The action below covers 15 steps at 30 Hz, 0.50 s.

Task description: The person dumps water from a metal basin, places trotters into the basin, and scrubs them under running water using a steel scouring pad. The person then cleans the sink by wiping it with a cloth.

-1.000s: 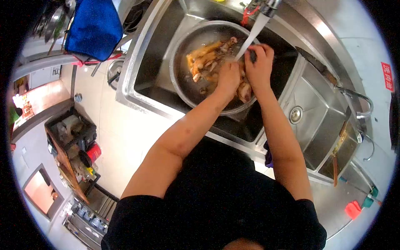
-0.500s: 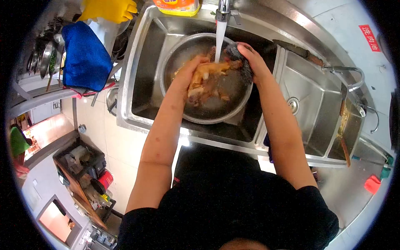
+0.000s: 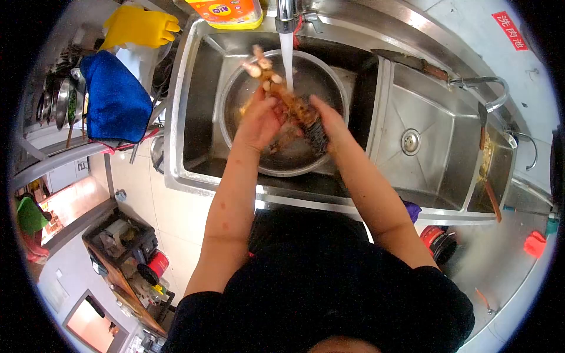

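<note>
My left hand (image 3: pixel 259 122) is closed on a yellowish-brown piece of meat (image 3: pixel 283 97), blurred by motion, with pale knobby ends pointing up and left. It is tilted over a round metal basin (image 3: pixel 226 120) in the left sink, beside the stream from the faucet (image 3: pixel 286 22). My right hand (image 3: pixel 331 125) grips a dark, wiry scouring pad (image 3: pixel 316 136) that presses against the lower end of the meat. The fingers are partly hidden behind the meat and the pad. Water and brownish bits lie in the basin.
A knife (image 3: pixel 412 63) lies along the sink divider, left of a second basin with a drain (image 3: pixel 411 141). An orange detergent bottle (image 3: pixel 228 13) stands behind the sink. To the left hang a blue cloth (image 3: pixel 116 97) and yellow glove (image 3: pixel 141 27).
The meat has turned so its pale ends point up and left. My right hand and the scouring pad have moved left and down, closer to my left hand. The view has shifted slightly.
</note>
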Each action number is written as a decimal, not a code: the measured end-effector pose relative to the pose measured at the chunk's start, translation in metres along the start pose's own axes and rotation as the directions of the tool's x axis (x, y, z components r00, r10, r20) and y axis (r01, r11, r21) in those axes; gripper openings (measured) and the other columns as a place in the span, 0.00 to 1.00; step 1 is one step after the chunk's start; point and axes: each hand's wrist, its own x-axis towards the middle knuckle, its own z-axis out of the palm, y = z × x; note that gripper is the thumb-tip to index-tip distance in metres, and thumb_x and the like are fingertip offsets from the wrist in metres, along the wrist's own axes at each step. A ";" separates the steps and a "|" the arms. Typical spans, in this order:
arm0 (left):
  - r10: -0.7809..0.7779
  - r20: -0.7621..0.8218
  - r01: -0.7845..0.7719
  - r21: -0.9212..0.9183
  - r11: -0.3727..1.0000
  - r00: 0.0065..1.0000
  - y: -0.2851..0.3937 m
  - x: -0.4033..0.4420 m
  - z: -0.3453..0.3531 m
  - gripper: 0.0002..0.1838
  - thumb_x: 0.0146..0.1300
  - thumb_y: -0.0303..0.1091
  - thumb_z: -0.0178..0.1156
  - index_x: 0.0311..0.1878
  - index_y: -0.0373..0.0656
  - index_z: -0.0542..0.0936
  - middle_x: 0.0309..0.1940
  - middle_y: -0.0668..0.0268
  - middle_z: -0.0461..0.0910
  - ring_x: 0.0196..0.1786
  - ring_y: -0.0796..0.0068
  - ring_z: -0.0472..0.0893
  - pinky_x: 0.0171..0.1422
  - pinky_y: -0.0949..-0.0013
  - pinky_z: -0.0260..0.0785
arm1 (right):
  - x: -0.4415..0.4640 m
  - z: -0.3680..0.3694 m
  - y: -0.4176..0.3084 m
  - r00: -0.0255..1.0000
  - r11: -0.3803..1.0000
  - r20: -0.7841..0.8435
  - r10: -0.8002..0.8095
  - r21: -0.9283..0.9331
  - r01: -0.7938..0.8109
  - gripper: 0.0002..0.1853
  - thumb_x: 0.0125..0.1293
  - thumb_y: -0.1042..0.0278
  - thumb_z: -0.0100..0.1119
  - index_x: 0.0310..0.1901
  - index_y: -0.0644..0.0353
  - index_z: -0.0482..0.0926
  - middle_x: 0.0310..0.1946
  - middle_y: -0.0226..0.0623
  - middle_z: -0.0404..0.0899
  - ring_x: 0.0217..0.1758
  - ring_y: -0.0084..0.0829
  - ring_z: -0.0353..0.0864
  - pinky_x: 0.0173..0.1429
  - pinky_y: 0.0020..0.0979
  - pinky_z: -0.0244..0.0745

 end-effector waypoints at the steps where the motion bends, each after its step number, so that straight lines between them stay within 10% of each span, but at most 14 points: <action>1: 0.002 -0.048 0.001 0.050 0.999 0.999 -0.005 0.000 0.004 0.30 0.58 0.33 0.58 0.65 0.47 0.63 0.55 0.62 0.72 0.55 0.63 0.73 0.59 0.60 0.66 | -0.002 0.005 0.004 0.996 0.989 -0.011 -0.089 -0.123 0.087 0.23 0.61 0.52 0.58 0.52 0.60 0.73 0.43 0.42 0.79 0.48 0.35 0.78 0.52 0.34 0.73; 4: 0.027 -0.167 0.007 0.199 0.980 0.986 -0.006 -0.004 0.012 0.33 0.58 0.29 0.57 0.67 0.47 0.59 0.54 0.62 0.72 0.56 0.64 0.73 0.60 0.61 0.67 | -0.015 0.017 0.008 0.949 0.789 -0.041 -0.314 -0.567 0.237 0.21 0.60 0.57 0.60 0.52 0.59 0.73 0.41 0.40 0.79 0.47 0.31 0.77 0.51 0.30 0.71; 7: -0.075 -0.226 0.114 0.165 0.980 0.971 -0.003 -0.008 0.006 0.32 0.62 0.27 0.54 0.69 0.51 0.56 0.55 0.62 0.70 0.56 0.67 0.72 0.60 0.64 0.66 | -0.009 0.003 -0.006 0.817 0.660 -0.012 -0.576 -0.596 0.457 0.21 0.59 0.58 0.60 0.52 0.59 0.73 0.42 0.41 0.78 0.46 0.31 0.77 0.53 0.30 0.71; 8: -0.055 -0.256 0.110 0.208 0.972 0.965 -0.003 -0.010 0.003 0.30 0.64 0.30 0.52 0.69 0.51 0.56 0.54 0.61 0.71 0.55 0.67 0.73 0.58 0.64 0.67 | -0.014 -0.003 -0.013 0.893 0.819 -0.041 -0.448 -0.420 0.392 0.26 0.58 0.53 0.60 0.55 0.58 0.72 0.48 0.46 0.77 0.49 0.36 0.77 0.57 0.32 0.69; 11: 0.109 -0.334 0.059 0.455 0.888 0.936 -0.018 -0.009 -0.009 0.24 0.69 0.40 0.45 0.67 0.50 0.58 0.48 0.61 0.73 0.46 0.70 0.74 0.47 0.67 0.69 | -0.008 0.015 -0.018 0.918 0.727 0.041 -0.395 -0.596 0.340 0.32 0.58 0.48 0.60 0.58 0.62 0.70 0.53 0.52 0.74 0.52 0.40 0.76 0.60 0.35 0.67; 14: 0.469 -0.245 -0.044 0.851 0.523 0.849 -0.054 0.004 -0.020 0.23 0.71 0.53 0.37 0.62 0.51 0.63 0.33 0.63 0.76 0.24 0.77 0.73 0.23 0.73 0.68 | 0.004 0.040 -0.007 0.941 0.771 0.033 -0.335 -0.564 0.295 0.36 0.55 0.44 0.62 0.52 0.72 0.73 0.49 0.55 0.76 0.54 0.46 0.76 0.59 0.36 0.68; 15: 0.345 -0.318 0.017 0.757 0.653 0.883 -0.049 0.001 -0.012 0.22 0.71 0.55 0.37 0.57 0.51 0.65 0.28 0.64 0.74 0.21 0.77 0.71 0.21 0.73 0.65 | -0.001 0.045 -0.011 0.938 0.808 0.058 -0.342 -0.491 0.325 0.34 0.54 0.45 0.63 0.50 0.71 0.74 0.47 0.53 0.78 0.54 0.45 0.77 0.57 0.36 0.69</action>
